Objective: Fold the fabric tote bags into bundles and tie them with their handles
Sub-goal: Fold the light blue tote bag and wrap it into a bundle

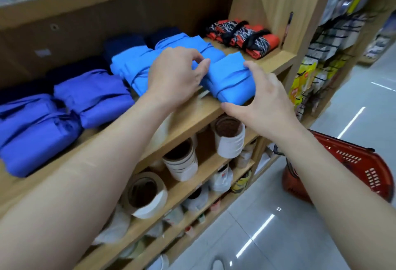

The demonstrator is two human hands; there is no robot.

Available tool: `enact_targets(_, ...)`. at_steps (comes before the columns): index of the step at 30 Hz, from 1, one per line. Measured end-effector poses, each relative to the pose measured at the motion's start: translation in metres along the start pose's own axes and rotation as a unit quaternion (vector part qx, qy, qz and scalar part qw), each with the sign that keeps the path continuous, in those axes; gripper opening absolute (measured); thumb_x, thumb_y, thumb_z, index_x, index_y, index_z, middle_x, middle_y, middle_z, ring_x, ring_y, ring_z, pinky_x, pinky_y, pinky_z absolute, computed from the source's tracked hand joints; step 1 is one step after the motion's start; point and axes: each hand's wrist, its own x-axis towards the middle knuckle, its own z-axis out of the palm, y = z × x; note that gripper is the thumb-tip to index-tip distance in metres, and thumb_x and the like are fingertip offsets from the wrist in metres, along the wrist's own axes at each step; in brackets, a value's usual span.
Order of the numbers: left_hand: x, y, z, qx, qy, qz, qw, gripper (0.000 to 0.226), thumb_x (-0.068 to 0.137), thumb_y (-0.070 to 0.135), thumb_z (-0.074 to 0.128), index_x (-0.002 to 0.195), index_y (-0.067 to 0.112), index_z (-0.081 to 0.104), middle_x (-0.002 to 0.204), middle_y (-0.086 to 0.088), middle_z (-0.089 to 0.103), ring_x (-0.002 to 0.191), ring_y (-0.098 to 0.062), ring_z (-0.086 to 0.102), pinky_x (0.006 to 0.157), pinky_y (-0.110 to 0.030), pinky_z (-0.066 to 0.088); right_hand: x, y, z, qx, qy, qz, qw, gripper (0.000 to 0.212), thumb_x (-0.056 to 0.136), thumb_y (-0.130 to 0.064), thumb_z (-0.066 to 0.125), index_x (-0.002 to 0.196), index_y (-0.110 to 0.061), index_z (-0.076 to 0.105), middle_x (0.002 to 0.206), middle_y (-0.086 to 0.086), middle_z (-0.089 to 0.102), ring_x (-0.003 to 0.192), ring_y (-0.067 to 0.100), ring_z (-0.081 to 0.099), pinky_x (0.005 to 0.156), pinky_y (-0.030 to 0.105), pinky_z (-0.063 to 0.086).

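Wooden shelf [192, 119] unit. Tape rolls [145, 194] on the lower shelves. Red shopping basket [351, 166] on the grey tiled floor [289, 237], right. Hanging packaged goods [334, 40] on the far rack.

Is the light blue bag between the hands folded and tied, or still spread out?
Folded and tied: the light blue bag is a compact bundle with a strap wrapped around it.

Tied light-blue tote bundle [228, 78] lies at shelf edge.

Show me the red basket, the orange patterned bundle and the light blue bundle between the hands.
red basket [351, 169], head view, its mesh side
orange patterned bundle [242, 35], head view, its top
light blue bundle [227, 76], head view, its top face
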Motion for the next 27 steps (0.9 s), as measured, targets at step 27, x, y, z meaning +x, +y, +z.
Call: enact_targets(27, 0.046, -0.032, -0.011, -0.005, -0.070, 0.086, 0.994, 0.025, 0.098, 0.028, 0.050, 0.116, 0.024, 0.066, 0.123, 0.004, 0.064, 0.117, -0.019, 0.056, 0.096, -0.037, 0.044, 0.015, 0.018, 0.011, 0.171, -0.004, -0.033, 0.985, 0.086, 0.073, -0.083, 0.047, 0.146, -0.054, 0.013, 0.148, -0.009, 0.032, 0.141, 0.012, 0.028, 0.114, 0.049, 0.029)
